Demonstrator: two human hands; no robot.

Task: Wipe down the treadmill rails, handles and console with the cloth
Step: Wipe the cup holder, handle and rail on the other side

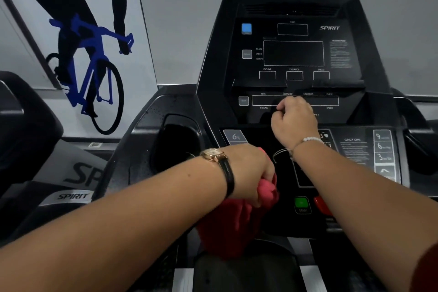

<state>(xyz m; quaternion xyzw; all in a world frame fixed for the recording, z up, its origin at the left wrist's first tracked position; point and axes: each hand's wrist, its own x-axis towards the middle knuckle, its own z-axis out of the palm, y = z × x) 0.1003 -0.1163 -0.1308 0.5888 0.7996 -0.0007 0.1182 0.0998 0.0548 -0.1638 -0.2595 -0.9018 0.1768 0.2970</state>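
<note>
Low on the console's control panel, just left of the green start button, we hold the cloth bunched in our left hand. It is a red-pink rag, soft and light by the look of it, and it drapes in loose folds below the fist. We judge it will crumple rather than resist, so a grip on the gathered top gives control while the hanging part does the wiping. Nothing about it looks slippery or fragile. Its long axis runs roughly up and down the panel, with the pinched end toward the screen and the loose tail falling toward us, over the console's near edge.

Our left fingers are curled tight around that bunch. A watch sits on the left wrist.

Our right hand is further up, in front of the lower readout strip on the console, and it is closed into a loose fist with nothing visible in it. Whether the knuckles touch the panel we cannot tell. A beaded bracelet circles that wrist.

To the left lies a deep cup holder, and numbered quick keys line the right side. A cyclist poster hangs on the wall beyond, and a second machine stands at our left.
</note>
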